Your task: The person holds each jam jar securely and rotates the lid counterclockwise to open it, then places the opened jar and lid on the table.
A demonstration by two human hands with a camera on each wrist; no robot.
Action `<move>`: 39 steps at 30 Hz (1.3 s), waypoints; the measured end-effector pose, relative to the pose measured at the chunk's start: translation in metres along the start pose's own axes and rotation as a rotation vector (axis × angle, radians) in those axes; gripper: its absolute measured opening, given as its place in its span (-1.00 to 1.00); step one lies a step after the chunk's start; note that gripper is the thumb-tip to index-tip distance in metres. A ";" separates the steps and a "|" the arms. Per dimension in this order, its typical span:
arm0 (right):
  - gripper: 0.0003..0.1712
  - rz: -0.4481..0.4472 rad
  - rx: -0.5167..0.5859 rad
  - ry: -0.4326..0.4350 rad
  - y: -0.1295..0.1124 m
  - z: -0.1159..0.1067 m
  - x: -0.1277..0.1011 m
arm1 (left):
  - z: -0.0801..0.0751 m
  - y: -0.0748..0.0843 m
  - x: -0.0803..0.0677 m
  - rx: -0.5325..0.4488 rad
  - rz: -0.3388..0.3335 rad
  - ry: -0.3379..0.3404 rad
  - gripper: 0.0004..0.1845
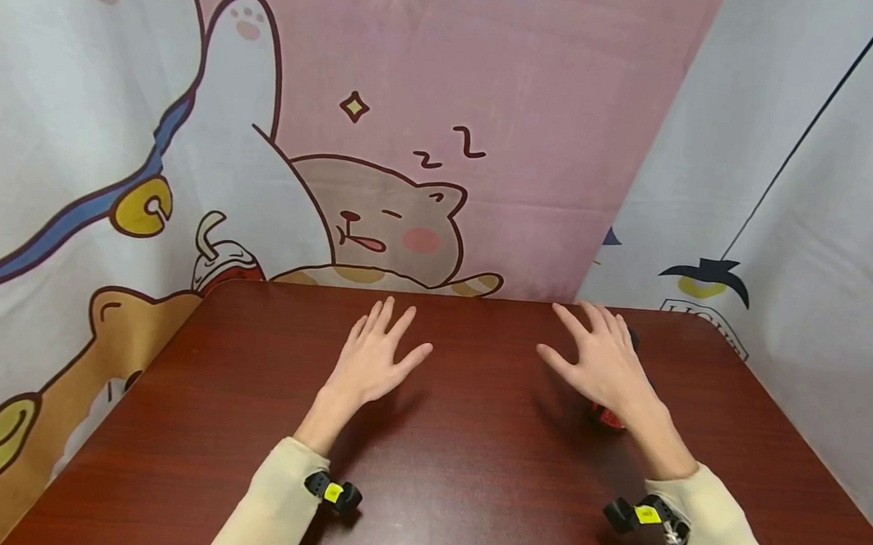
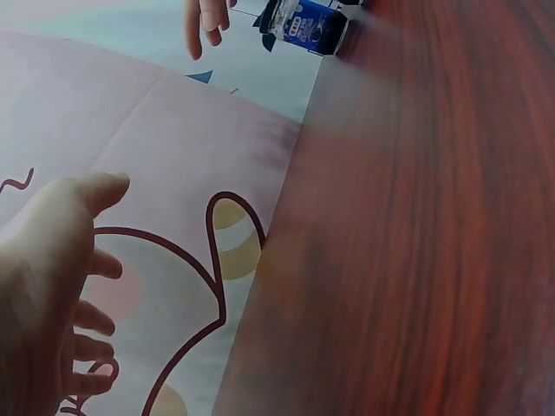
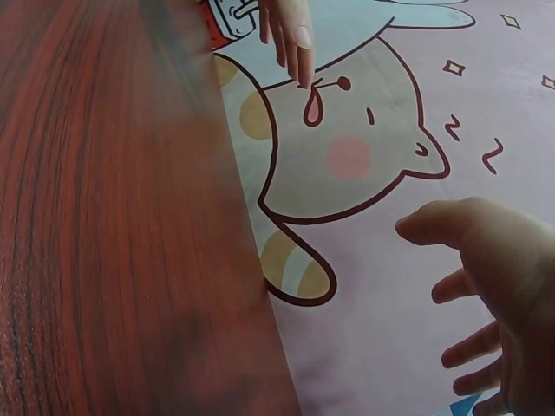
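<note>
Box: a small blue box point(image 2: 305, 26) lies on the table point(image 1: 472, 439), right of centre in the head view, mostly hidden under the right hand; only a dark edge and a red end show there.
Long axis: I cannot tell exactly.
Nearer hand: right hand point(image 1: 605, 368), just above the box, fingers spread and relaxed, holding nothing.
Left hand point(image 1: 373, 360): well apart to the left, fingers straight and spread, holding nothing.
Behind: cartoon cat curtain point(image 1: 380, 220).
</note>
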State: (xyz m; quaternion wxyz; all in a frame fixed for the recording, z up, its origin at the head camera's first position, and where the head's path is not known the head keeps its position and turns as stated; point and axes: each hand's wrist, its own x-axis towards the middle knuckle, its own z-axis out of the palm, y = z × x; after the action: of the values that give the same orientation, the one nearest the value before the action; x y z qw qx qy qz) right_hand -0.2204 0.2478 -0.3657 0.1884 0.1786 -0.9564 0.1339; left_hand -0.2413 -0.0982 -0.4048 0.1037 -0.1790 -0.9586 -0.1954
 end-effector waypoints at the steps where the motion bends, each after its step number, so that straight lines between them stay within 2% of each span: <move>1: -0.21 -0.002 0.003 0.006 0.001 0.000 0.000 | 0.000 0.001 0.000 -0.010 0.006 -0.001 -0.17; 7: -0.21 -0.007 0.017 0.028 0.006 -0.001 -0.003 | 0.004 0.007 0.000 -0.043 0.042 0.018 -0.19; 21: -0.15 0.047 0.015 0.004 0.012 -0.010 -0.013 | 0.014 0.027 0.004 -0.088 0.088 0.022 -0.16; 39: -0.16 0.097 0.031 0.030 0.026 -0.015 -0.027 | 0.026 0.055 0.012 -0.116 0.141 -0.002 -0.16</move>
State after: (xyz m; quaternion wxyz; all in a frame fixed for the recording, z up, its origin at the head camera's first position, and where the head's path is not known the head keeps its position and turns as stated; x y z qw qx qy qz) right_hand -0.2026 0.2835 -0.3677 0.1935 0.1331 -0.9587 0.1605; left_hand -0.2351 -0.0368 -0.4064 0.1056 -0.2517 -0.9310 -0.2425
